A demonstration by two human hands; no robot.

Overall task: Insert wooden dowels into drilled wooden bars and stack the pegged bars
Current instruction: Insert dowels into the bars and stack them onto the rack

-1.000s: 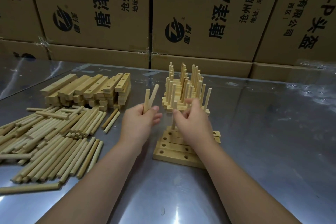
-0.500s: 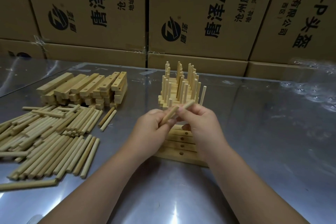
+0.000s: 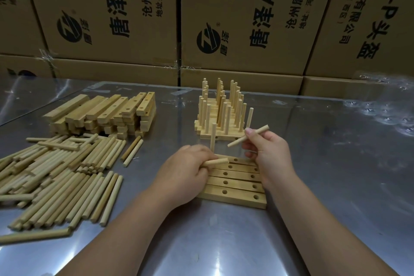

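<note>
Grips one spare dowel [image 3: 216, 161] in the curled fingers of the left hand [image 3: 188, 170], lying flat over the far left end of the row of drilled bars [image 3: 237, 195] on the metal table [image 3: 324, 163]. Pinches a second dowel [image 3: 248, 135] between thumb and fingers of the right hand [image 3: 266, 152], tilted, in the air above the right end of the same row, not yet at any hole. Shows a single upright dowel [image 3: 213, 139] seated at the left of the farthest bar, just beside the left knuckles; cannot tell about any contact there. Has nearly every visible hole in the row unfilled, so probably early in this batch. Risks from here: entering a right-end hole at the present slant, and so binding or chipping the rim instead of dropping straight; pressing down on one end of a loose bar and shifting it out of line with its neighbours; knocking the standing peg sideways with the left hand or with the spare carried there; brushing the pegged stack [image 3: 221, 114] near behind with the raised tip. Has the loose dowels [image 3: 62, 175] and the unpegged bar pile [image 3: 105, 114] well apart to the left, likely out of harm.
</note>
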